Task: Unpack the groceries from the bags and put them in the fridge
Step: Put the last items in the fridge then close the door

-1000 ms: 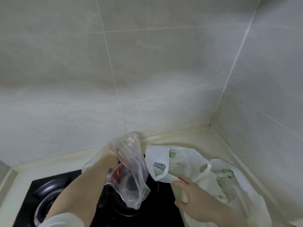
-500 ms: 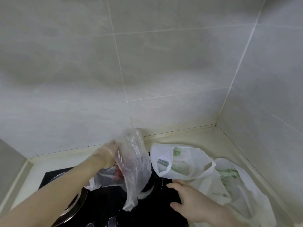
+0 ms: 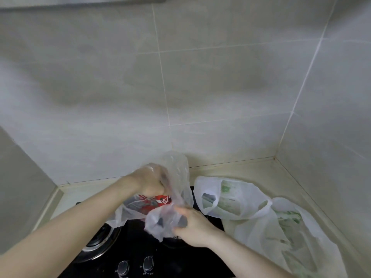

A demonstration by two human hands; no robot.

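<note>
Head view, looking down over a black glass hob: nearest the camera sit two round control knobs at its front edge, and a steel burner ring shows at the left, partly under the left forearm. Just beyond the knobs the right hand comes in from the lower right, its fingers and thumb curled round the crumpled lower part of a clear plastic bag — a firm grip on the film, held above the hob. A little farther off, the left hand is closed in a fist on the upper part of the same bag, with film draped over its knuckles and rising in a loose peak above it. Between and below the two hands, inside the clear bag, lies a red packet with white print; what it holds cannot be told. To the right, on the pale countertop, two white carrier bags lie slumped side by side, touching — green printing and greenish contents show faintly through them, and their handles are loose. Behind everything, grey tiled walls meet in a corner at the right.
</note>
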